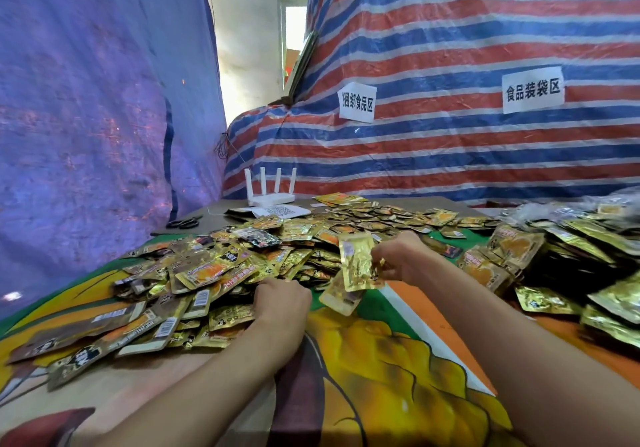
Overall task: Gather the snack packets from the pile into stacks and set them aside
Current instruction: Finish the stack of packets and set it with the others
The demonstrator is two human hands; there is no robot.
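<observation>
Gold packet (356,261) between right fingers (388,267)

Loose pile (214,266) of gold and brown foil packets, flat and overlapping, spread across left and middle. Few gold packets (358,263) held upright just right of it, lone packet (341,297) flat beneath. Leaning stacks (502,259) at right.
</observation>
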